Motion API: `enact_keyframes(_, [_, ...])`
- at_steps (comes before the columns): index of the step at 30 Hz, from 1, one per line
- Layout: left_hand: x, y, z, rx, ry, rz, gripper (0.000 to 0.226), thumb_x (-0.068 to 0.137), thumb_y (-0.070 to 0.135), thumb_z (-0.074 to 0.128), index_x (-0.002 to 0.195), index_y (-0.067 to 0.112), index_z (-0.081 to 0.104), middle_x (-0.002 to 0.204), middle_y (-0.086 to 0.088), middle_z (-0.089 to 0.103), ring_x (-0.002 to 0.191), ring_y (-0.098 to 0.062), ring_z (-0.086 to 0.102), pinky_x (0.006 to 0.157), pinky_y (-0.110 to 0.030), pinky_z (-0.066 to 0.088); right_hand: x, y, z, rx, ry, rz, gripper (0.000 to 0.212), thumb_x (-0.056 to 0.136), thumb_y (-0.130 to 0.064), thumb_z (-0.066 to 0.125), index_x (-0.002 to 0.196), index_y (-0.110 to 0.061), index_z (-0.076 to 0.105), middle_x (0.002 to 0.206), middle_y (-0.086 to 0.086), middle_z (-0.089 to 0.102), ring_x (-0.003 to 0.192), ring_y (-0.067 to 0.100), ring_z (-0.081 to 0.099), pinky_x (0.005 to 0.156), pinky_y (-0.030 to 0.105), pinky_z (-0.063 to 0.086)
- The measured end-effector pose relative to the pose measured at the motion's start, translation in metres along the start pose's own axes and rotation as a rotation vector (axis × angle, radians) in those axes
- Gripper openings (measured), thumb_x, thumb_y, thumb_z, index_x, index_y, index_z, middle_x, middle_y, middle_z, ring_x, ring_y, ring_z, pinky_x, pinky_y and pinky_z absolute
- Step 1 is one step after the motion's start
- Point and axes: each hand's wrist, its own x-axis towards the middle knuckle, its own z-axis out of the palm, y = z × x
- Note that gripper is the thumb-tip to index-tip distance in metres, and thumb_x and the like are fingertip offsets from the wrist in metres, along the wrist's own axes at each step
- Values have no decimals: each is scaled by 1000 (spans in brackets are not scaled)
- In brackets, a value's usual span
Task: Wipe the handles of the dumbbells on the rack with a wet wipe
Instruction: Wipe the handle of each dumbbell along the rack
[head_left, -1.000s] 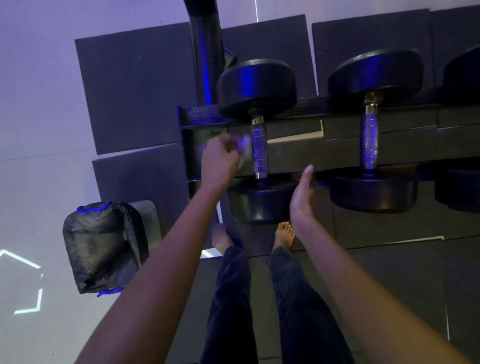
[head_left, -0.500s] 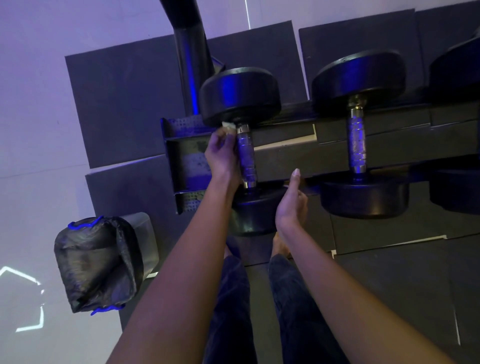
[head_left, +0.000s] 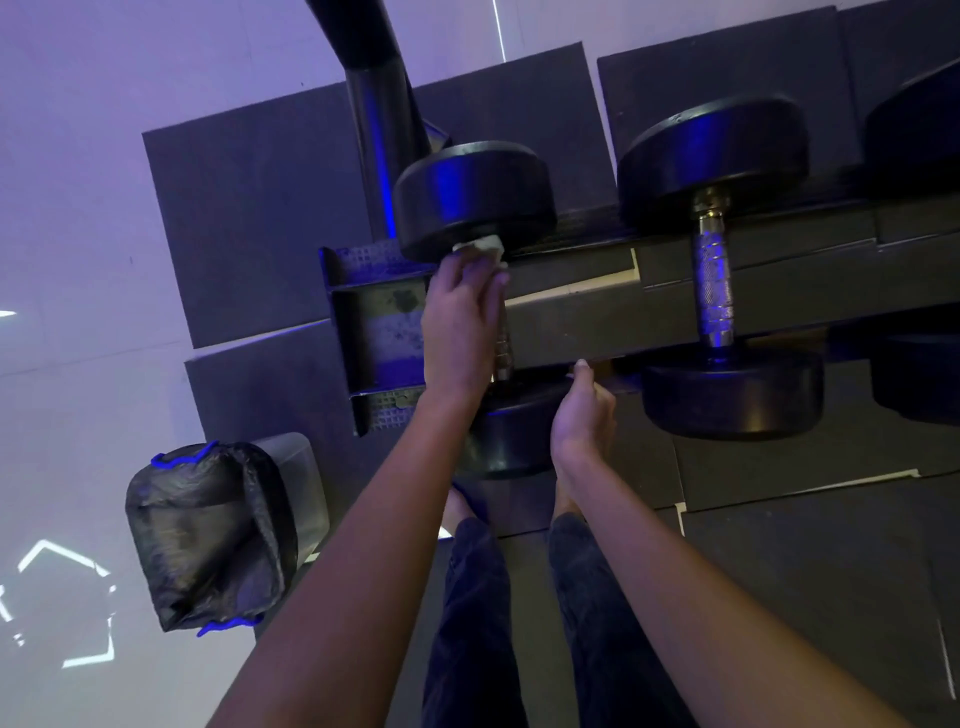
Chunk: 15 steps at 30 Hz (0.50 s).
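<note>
Black dumbbells lie across a dark rack (head_left: 597, 317). My left hand (head_left: 460, 319) grips the metal handle (head_left: 503, 353) of the leftmost dumbbell (head_left: 472, 200) with a white wet wipe (head_left: 485, 245) wrapped under its fingers, up against the far weight head. Most of that handle is hidden by the hand. My right hand (head_left: 582, 410) rests on the near weight head (head_left: 511, 434) of the same dumbbell, fingers relaxed. A second dumbbell (head_left: 714, 156) lies to the right, its knurled handle (head_left: 714, 288) bare.
A bin lined with a black bag (head_left: 208, 535) stands on the floor at the left. A dark upright post (head_left: 382, 135) rises behind the rack's left end. More dumbbells (head_left: 917, 135) sit at the right edge. My legs and bare feet are below the rack.
My left hand has slid from beside the handle onto it and up toward the far weight head, carrying the wipe. My right hand has lowered onto the near weight head.
</note>
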Motion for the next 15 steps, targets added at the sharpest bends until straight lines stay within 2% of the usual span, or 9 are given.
enact_keyframes(2, [0,-6,4,167,-79,193,36,90,28,49,106,2,67,112,-15,63,102,-32,58,90,-31,41,1,0,0,-16,6,-9,38,99,-38,38,67,-23,51,64,-3,48,62,10,45,59,31,33])
enact_keyframes(4, [2,-11,9,349,-120,353,38,86,29,48,106,2,66,109,-14,64,103,-32,58,93,-36,45,1,0,0,-34,10,-15,40,98,-40,38,66,-21,51,63,-3,47,62,12,45,58,30,33])
enact_keyframes(7, [5,-14,19,571,-179,501,29,80,18,57,103,5,68,106,-10,66,102,-27,60,95,-37,46,0,1,1,-39,12,-22,41,97,-43,39,66,-21,52,63,-3,48,62,12,46,60,32,33])
enact_keyframes(9, [7,-15,20,551,-171,524,26,78,13,55,98,7,70,103,-8,68,100,-25,61,93,-33,46,0,1,1,-35,7,-30,41,97,-44,39,66,-20,52,63,-3,47,62,12,46,60,32,33])
enact_keyframes(11, [9,-15,16,383,-72,451,20,77,10,58,92,7,71,97,-8,69,96,-22,57,85,-24,43,-1,2,1,-24,7,-30,41,97,-45,39,67,-20,52,64,-3,48,64,12,46,61,32,34])
enact_keyframes(12, [8,-11,13,277,-14,358,16,76,8,63,89,6,72,94,-9,69,93,-23,56,80,-23,41,-1,2,2,-21,7,-29,40,97,-46,39,70,-20,53,66,-3,49,65,11,47,64,31,34])
enact_keyframes(15, [7,1,7,-118,116,-115,9,77,5,64,82,7,71,89,-8,69,84,-23,62,76,-28,44,-1,3,3,-12,13,-26,40,97,-48,38,73,-21,54,69,-4,50,68,11,48,69,30,35])
